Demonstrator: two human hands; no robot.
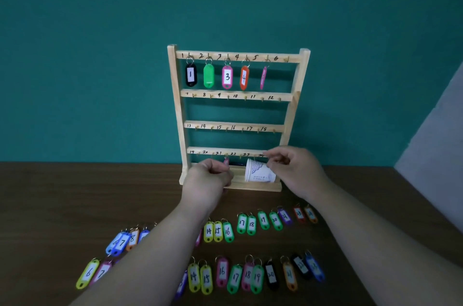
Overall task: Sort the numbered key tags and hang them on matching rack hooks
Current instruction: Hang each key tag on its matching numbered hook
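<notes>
Fingers (223, 172), L hand (209, 178), on pink tag (226, 161)

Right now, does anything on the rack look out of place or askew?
Yes. A paper cup lies on its side on the rack's base. On the top row, the green tag shows no number, and the pink tag at hook 5 hangs edge-on, hiding its number.

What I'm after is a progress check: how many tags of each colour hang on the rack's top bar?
Black tag: 1
Green tag: 1
Pink tags: 2
Orange tag: 1
Total: 5
</notes>
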